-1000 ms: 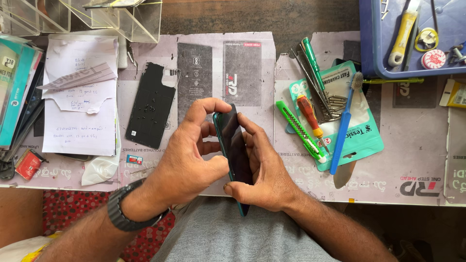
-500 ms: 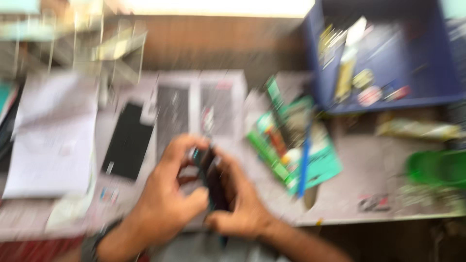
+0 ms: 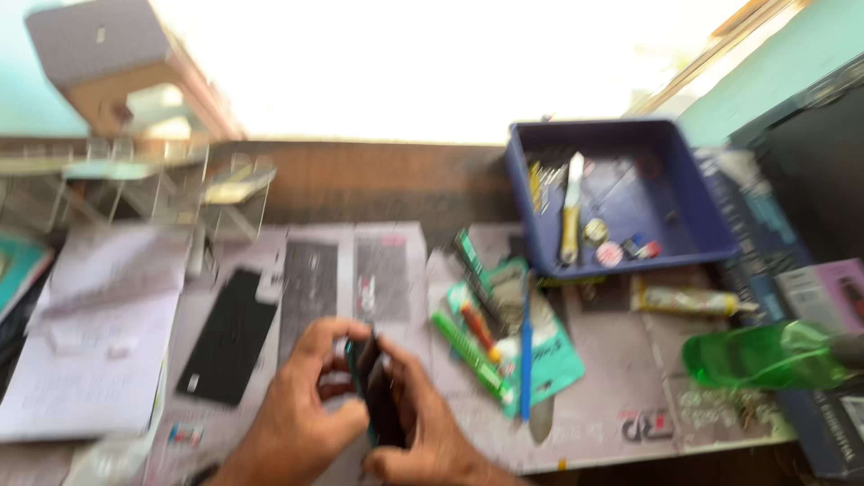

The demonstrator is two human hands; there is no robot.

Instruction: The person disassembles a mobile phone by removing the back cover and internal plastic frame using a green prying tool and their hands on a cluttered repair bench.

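My left hand [image 3: 301, 423] and my right hand [image 3: 427, 427] both grip a dark phone [image 3: 373, 391] held on edge between them, low in the blurred head view, over the paper-covered workbench [image 3: 630, 396]. A black flat phone back panel [image 3: 229, 335] lies on the bench just left of my left hand. To the right of my right hand lies a green packet [image 3: 540, 355] with a green tool, an orange-handled tool and a blue-handled tool [image 3: 526, 351] on it.
A blue tray [image 3: 693, 225] with a yellow-handled knife and small parts stands at the back right. A green plastic bottle [image 3: 765, 355] lies at the right, a yellow tube [image 3: 688, 300] beside it. White papers [image 3: 90, 351] lie left; clear racks [image 3: 153, 184] stand behind.
The camera has tilted up and swung right, so my hands and the phone sit lower in view. Both hands keep their hold on the phone. The bottle and bright window have come into view.
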